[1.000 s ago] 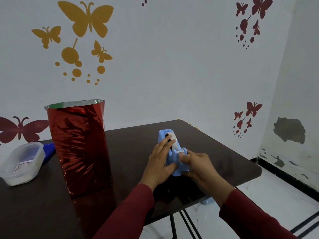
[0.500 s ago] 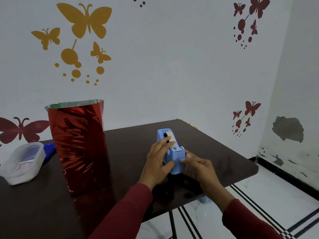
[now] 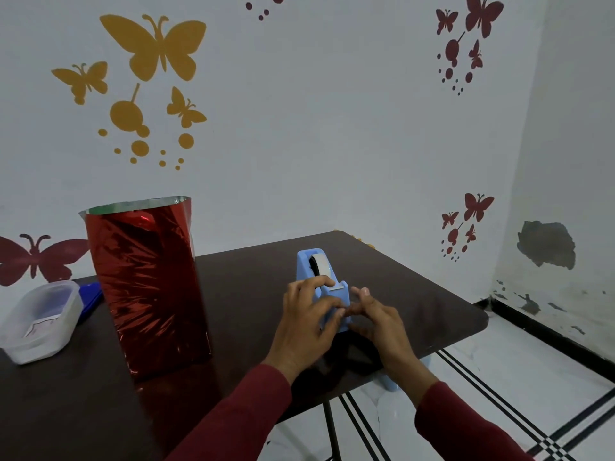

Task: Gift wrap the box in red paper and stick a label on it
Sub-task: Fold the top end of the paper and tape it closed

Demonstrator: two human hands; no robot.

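Right now we have both hands at the blue tape dispenser [image 3: 327,294], which stands upright on the dark bench [image 3: 253,287] toward its near right edge. Our left hand [image 3: 307,324] wraps the dispenser's left side, fingers curled over its top and front, a firm grip on the body. Our right hand [image 3: 379,322] sits just beside the dispenser's front right, fingers loosely bent with the tips near the cutter; we cannot tell whether that grip has hold of a tape end or nothing at all. A white tape roll [image 3: 321,266] shows in the dispenser's slot.

Well to the left stands the box in red paper [image 3: 146,287], upright, with the shiny foil rising past its top as an open sleeve that shows a silver inner edge. It is apart from both hands, with bare bench between.

Further left, near the bench's far left edge, sits 1 translucent plastic tub [image 3: 40,322] with a slip of paper inside, and a blue lid or sheet [image 3: 90,296] lies between the tub and the wrapped box. Butterfly decals [image 3: 156,44] mark the white wall behind.
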